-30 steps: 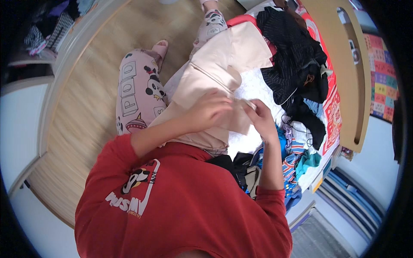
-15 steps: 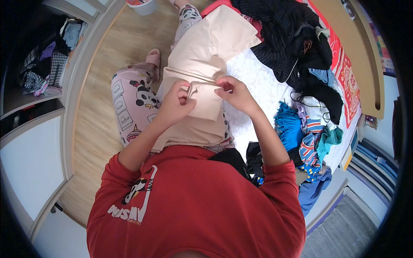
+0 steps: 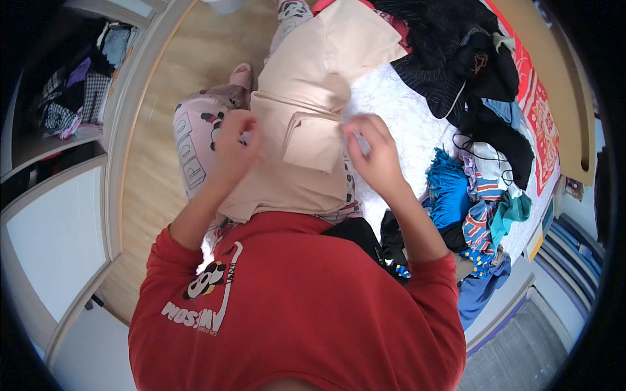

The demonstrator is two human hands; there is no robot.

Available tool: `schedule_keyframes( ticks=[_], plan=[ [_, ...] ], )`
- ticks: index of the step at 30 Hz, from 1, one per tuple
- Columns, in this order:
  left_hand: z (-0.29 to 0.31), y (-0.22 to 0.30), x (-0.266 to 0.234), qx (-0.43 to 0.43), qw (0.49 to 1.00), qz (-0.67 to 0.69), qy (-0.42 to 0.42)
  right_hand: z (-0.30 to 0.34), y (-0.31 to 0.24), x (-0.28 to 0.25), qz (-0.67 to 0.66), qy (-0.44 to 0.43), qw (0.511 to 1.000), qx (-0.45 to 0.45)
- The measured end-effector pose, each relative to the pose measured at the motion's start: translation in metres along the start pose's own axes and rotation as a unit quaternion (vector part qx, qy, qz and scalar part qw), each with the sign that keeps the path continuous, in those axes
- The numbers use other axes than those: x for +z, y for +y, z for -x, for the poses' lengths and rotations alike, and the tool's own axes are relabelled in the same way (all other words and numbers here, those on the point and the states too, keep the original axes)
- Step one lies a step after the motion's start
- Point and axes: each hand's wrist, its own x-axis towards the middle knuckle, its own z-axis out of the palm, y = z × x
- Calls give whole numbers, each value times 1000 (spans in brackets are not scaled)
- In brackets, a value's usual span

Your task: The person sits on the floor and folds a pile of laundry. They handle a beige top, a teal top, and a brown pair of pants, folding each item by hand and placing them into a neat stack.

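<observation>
A beige garment (image 3: 300, 75) lies spread over my lap and legs, with several creases across its middle. On top of it, a smaller folded beige section (image 3: 316, 143) forms a neat layered square. Left of that square hovers my left hand (image 3: 236, 146), somewhat blurred, its fingers curled with a gap to the thumb and no cloth between them. My right hand (image 3: 377, 153) is just off the square's right edge; its fingers are bent and apart from the thumb, holding nothing. Whether its fingertips still brush the cloth, I cannot tell.
Dark clothes (image 3: 450, 58) are heaped on the white bedding (image 3: 404, 104) at the upper right. Below them lie a blue fringed cloth (image 3: 448, 189) and other colourful garments. An open wardrobe shelf (image 3: 78, 98) with clothes stands at the left, beside the wooden floor (image 3: 147, 163).
Both hands have let go of the folded beige section and moved apart, the left one leftward and the right one slightly rightward. The folded square now lies flat by itself.
</observation>
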Motion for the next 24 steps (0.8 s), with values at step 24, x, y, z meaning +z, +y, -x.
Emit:
schedule_keyframes(
  ticks=[24],
  plan=[
    [22, 1, -53, -418, 528, 681, -288, 6, 26, 36, -491, -107, 826, 255]
  ],
)
